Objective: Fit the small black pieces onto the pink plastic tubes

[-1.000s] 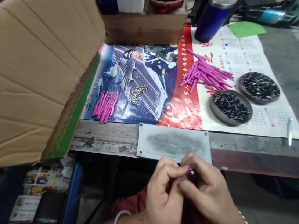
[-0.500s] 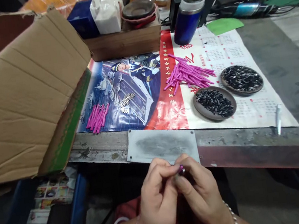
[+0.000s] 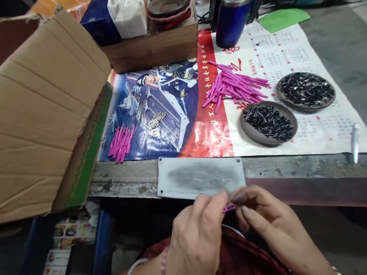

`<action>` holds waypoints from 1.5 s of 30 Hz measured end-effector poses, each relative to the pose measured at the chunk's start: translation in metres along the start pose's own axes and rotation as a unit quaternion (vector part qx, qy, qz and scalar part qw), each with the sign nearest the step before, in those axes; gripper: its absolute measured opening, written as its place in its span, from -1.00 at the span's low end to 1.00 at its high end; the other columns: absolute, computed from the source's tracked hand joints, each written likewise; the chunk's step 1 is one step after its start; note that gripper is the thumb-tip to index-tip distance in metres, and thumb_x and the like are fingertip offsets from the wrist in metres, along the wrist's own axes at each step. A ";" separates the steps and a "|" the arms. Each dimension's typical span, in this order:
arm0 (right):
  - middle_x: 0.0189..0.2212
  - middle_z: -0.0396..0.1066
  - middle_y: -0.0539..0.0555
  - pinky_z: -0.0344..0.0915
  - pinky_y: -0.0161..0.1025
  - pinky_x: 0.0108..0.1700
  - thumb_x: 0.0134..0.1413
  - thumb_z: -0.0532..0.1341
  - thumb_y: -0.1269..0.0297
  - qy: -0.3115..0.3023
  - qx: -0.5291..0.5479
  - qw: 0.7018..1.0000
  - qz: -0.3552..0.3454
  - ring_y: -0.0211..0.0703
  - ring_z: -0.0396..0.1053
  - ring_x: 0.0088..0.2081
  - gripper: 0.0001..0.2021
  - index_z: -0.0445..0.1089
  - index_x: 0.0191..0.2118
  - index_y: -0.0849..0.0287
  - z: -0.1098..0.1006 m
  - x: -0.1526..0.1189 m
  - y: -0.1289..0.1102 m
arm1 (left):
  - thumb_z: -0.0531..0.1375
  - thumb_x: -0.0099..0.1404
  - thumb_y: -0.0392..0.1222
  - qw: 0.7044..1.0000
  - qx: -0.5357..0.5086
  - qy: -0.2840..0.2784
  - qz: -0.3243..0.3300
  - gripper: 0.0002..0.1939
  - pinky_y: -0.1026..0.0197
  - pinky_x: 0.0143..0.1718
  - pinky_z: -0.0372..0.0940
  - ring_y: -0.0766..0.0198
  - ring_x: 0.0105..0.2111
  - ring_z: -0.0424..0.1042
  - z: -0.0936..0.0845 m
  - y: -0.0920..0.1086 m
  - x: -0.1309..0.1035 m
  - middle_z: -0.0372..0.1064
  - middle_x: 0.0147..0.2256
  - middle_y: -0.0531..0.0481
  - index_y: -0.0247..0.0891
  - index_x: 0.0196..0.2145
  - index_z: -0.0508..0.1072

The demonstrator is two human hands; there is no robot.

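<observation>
In front of my lap, my left hand (image 3: 197, 235) pinches a thin pink stick (image 3: 228, 208), most of which the fingers hide. The fingers of my right hand (image 3: 275, 222) are bent together at the stick's right end; whatever small part they may grip is hidden. Just beyond both hands is a grey metal plate (image 3: 200, 174) on the table edge. On the poster lie a small bunch of pink sticks (image 3: 121, 144), a patch of tiny metal nuts or rings (image 3: 156, 122) and a larger pile of pink sticks (image 3: 234, 85).
Two shallow dishes hold small black pieces, a nearer dish (image 3: 249, 133) and a farther dish (image 3: 331, 95). A white tool (image 3: 355, 143) lies at the right. A cardboard box (image 3: 32, 127) rises at the left. Behind stand a wooden box (image 3: 154, 50) and a blue tumbler (image 3: 235, 18).
My hands have moved slightly apart, and my right hand has shifted right and turned. More of the pink stick shows between them. The view has shifted a little.
</observation>
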State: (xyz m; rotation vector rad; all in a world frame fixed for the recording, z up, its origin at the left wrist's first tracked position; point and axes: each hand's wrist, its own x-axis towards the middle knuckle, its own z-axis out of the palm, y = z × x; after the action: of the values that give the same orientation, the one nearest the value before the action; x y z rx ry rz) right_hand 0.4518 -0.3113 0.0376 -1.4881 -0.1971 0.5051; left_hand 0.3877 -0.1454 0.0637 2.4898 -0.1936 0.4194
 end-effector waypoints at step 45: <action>-0.23 0.54 0.48 0.15 -0.03 -0.39 0.16 0.31 0.08 0.348 -0.666 0.638 0.169 0.38 0.55 -0.17 -0.61 0.37 -0.03 0.27 -0.172 0.041 -0.033 | 0.08 0.44 -0.46 0.997 0.042 -0.060 0.040 -0.73 0.16 -0.17 0.45 0.16 -0.23 0.51 -0.008 -0.024 0.008 0.46 -0.17 -0.18 -0.39 0.04 0.42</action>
State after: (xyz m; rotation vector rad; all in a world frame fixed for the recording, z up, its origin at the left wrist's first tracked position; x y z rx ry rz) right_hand 0.5679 -0.4487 0.0470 -3.1130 0.4722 -0.0891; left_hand 0.3985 -0.1214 0.0600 2.5993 -0.3307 0.3169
